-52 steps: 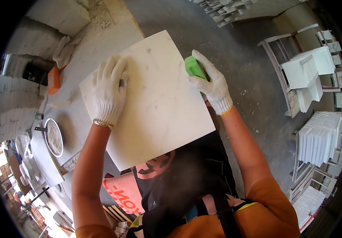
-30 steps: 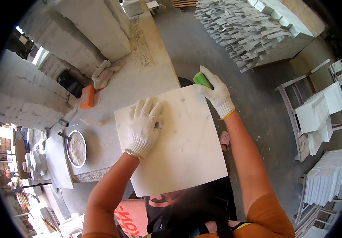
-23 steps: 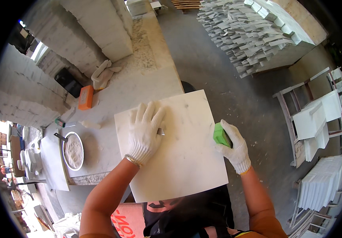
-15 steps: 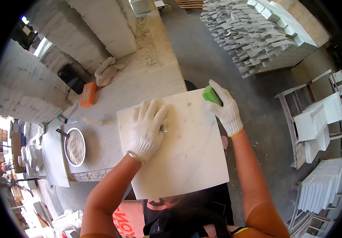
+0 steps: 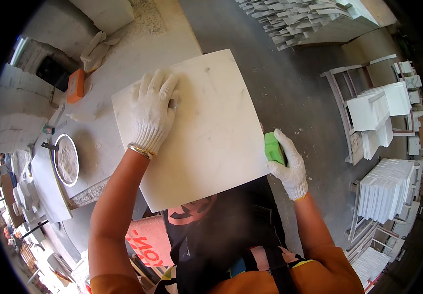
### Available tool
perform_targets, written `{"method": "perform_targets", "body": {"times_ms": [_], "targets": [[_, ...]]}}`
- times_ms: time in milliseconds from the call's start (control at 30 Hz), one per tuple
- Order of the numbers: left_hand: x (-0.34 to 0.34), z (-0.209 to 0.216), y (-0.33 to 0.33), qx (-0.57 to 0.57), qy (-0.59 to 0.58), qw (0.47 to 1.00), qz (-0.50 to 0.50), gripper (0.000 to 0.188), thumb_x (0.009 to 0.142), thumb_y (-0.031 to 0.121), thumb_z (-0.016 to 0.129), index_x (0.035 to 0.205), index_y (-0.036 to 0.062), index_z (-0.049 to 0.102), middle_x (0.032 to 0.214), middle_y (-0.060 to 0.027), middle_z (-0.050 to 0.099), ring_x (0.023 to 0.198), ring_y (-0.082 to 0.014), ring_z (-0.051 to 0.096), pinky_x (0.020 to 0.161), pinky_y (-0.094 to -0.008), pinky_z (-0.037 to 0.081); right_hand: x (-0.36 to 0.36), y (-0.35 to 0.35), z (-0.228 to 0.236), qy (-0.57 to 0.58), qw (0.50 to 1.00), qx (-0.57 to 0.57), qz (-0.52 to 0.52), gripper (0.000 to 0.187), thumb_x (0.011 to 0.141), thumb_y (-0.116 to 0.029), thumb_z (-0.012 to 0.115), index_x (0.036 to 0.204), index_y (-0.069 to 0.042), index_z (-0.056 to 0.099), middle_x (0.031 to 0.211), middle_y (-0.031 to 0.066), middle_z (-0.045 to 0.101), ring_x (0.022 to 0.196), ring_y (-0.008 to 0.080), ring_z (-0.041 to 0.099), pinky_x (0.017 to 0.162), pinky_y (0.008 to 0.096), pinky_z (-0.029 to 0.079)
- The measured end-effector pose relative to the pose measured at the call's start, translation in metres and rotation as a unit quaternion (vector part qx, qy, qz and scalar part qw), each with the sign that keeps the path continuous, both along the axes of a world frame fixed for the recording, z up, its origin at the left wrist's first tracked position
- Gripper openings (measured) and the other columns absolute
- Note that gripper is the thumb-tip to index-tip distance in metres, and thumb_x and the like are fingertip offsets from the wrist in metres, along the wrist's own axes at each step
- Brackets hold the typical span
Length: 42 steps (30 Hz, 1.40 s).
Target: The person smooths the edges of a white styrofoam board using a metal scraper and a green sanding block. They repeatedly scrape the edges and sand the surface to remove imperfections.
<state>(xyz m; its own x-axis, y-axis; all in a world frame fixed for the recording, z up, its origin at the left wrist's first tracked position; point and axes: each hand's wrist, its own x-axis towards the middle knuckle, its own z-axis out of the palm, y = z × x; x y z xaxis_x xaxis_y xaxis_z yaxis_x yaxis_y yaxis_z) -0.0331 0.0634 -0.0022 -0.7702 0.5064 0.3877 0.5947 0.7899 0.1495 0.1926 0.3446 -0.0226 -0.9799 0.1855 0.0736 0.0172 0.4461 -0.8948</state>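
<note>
A white, faintly veined square stone slab (image 5: 201,132) lies over the bench's near edge, its near part jutting toward my body. My left hand (image 5: 151,110), in a white knit glove, rests flat on the slab's left side with fingers spread. A small metal piece (image 5: 173,103) pokes out beside that palm; the rest of it is hidden. Beyond the slab's right edge, my gloved right hand (image 5: 290,164) grips a green sanding block (image 5: 273,148). The block is at that edge, close to the near right corner.
On the bench (image 5: 101,117) are a metal bowl (image 5: 66,160) of white powder, an orange block (image 5: 75,85), a black box (image 5: 53,72) and crumpled gloves (image 5: 95,51). Racks of white tiles (image 5: 387,188) stand at the right; a stack of stone strips (image 5: 299,19) is farther off.
My right hand has slid the green block along the slab's right edge, from the far corner toward the near one. My left hand stays on the slab; the whole view has shifted.
</note>
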Motion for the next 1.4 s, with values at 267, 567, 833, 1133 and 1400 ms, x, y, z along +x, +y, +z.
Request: {"method": "perform_targets", "body": {"times_ms": [267, 567, 833, 1133, 1400], "targets": [[0.006, 0.010, 0.002, -0.006, 0.012, 1.000, -0.004, 0.042, 0.079, 0.011, 0.067, 0.120, 0.0153, 0.062, 0.122, -0.0081, 0.059, 0.112, -0.0310, 0.055, 0.097, -0.0471, 0.043, -0.077, -0.008, -0.001, 0.041, 0.998, -0.048, -0.015, 0.071, 0.077, -0.017, 0.081, 0.143, -0.006, 0.057, 0.133, 0.0131, 0.062, 0.121, 0.0241, 0.060, 0.104, 0.0344, 0.046], [0.003, 0.016, 0.005, -0.082, -0.043, 0.995, 0.034, 0.047, 0.088, 0.015, 0.064, 0.134, 0.0238, 0.060, 0.143, -0.0039, 0.057, 0.130, -0.0322, 0.053, 0.104, -0.0464, 0.046, -0.270, 0.003, -0.013, 0.093, 0.995, 0.029, 0.008, 0.074, 0.081, -0.047, 0.077, 0.145, -0.018, 0.056, 0.129, 0.0155, 0.064, 0.120, 0.0309, 0.061, 0.103, 0.0380, 0.048], [0.004, 0.011, 0.003, 0.004, -0.036, 0.999, 0.000, 0.044, 0.081, 0.012, 0.065, 0.124, 0.0141, 0.061, 0.127, -0.0104, 0.058, 0.119, -0.0350, 0.052, 0.101, -0.0511, 0.042, -0.146, 0.002, 0.000, 0.038, 0.999, -0.002, 0.014, 0.072, 0.081, -0.027, 0.079, 0.147, -0.014, 0.054, 0.127, 0.0126, 0.064, 0.117, 0.0244, 0.062, 0.103, 0.0330, 0.047], [0.000, 0.000, -0.001, 0.007, -0.078, 0.997, -0.008, 0.043, 0.083, 0.012, 0.066, 0.126, 0.0121, 0.060, 0.139, -0.0130, 0.054, 0.132, -0.0386, 0.046, 0.109, -0.0552, 0.037, 0.036, 0.016, -0.002, -0.017, 0.995, 0.094, 0.027, 0.075, 0.081, -0.025, 0.080, 0.146, -0.002, 0.052, 0.133, 0.0137, 0.062, 0.123, 0.0233, 0.060, 0.106, 0.0350, 0.046], [0.026, -0.006, -0.018, -0.012, -0.047, 0.999, 0.007, 0.048, 0.080, 0.017, 0.069, 0.127, 0.0142, 0.059, 0.132, -0.0119, 0.055, 0.124, -0.0354, 0.050, 0.106, -0.0538, 0.041, -0.085, -0.011, 0.068, 0.041, 0.999, -0.033, 0.008, 0.075, 0.088, -0.024, 0.077, 0.151, -0.001, 0.045, 0.146, 0.0147, 0.055, 0.132, 0.0205, 0.053, 0.110, 0.0322, 0.041]]}}
